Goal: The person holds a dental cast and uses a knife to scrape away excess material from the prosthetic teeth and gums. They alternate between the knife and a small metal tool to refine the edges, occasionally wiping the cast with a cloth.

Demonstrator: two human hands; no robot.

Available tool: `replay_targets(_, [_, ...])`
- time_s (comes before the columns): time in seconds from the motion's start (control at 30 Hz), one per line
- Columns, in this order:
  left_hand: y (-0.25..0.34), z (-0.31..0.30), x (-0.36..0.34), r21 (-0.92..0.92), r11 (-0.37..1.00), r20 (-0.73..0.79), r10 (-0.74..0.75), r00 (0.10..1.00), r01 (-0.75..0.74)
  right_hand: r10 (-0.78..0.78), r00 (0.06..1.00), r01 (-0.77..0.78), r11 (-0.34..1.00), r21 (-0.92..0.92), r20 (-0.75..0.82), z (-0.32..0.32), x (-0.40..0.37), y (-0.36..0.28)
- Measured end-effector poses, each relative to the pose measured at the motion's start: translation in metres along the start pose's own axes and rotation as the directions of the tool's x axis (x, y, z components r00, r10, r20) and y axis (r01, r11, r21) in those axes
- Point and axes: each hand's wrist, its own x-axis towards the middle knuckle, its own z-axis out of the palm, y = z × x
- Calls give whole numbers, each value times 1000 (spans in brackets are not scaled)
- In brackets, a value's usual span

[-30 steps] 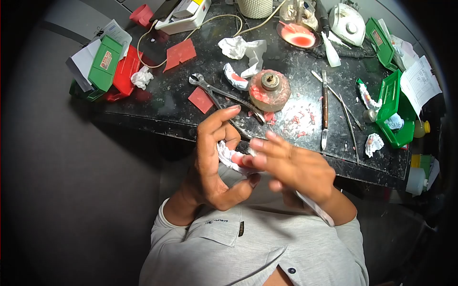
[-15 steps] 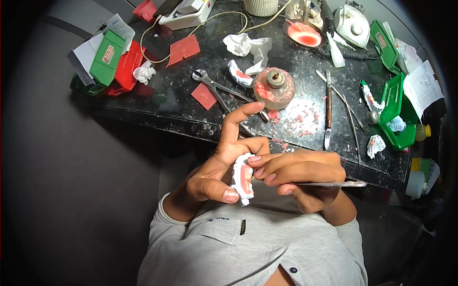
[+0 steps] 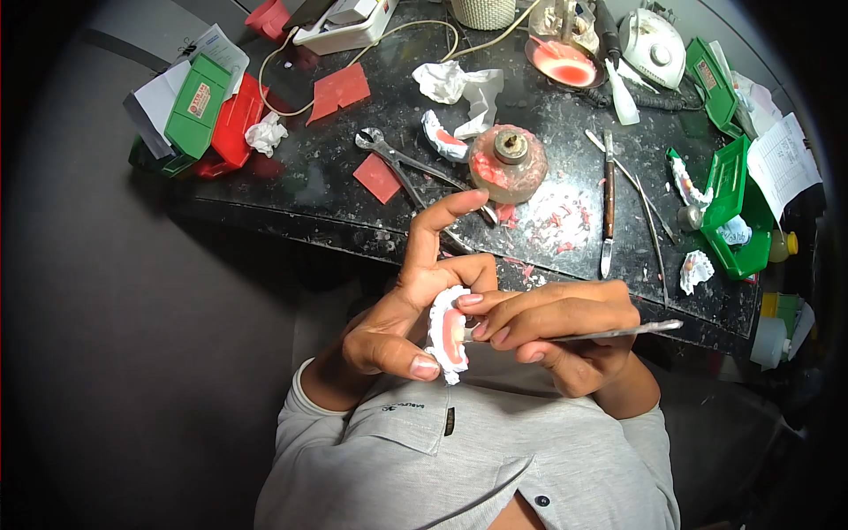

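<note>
My left hand [image 3: 397,309] holds a white plaster dental cast [image 3: 439,340] with pink wax on it, the thumb at its lower end and the index finger stretched up. From the right, my right hand [image 3: 565,327] grips a thin metal tool [image 3: 632,332] lying nearly level. The tool's near tip touches or almost touches the pink part of the cast, and a fingertip of my right hand rests by the cast's upper edge.
On the black table [image 3: 318,159] stand a glass burner [image 3: 510,168], pliers [image 3: 397,159], a knife [image 3: 609,194], pink wax sheets [image 3: 378,179] and another cast [image 3: 444,137]. Green boxes [image 3: 738,225] are at the right; red and green ones [image 3: 231,132] at the left.
The tool has tilted slightly, its outer end a little higher. The cast has turned slightly in my left hand, and my right fingers have shifted a little.
</note>
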Motion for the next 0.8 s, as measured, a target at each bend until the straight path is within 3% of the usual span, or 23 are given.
replay_targets(0.13, [-2,-3,0,8,1000,6,9,1000,-9,10,996,-11,1000,-4,-84,5,1,3])
replay_targets(0.43, [-1,-2,0,37,999,-6,4,1000,-4,-2,1000,2,999,52,-12,1,1,6])
replay_targets(0.53, [0,-3,0,55,998,-8,5,1000,-4,-8,994,17,996,82,-105,6,0,11])
replay_targets(0.8, [0,1,-1,-1,1000,-29,7,1000,-7,-13,999,17,996,92,-46,4,-1,10])
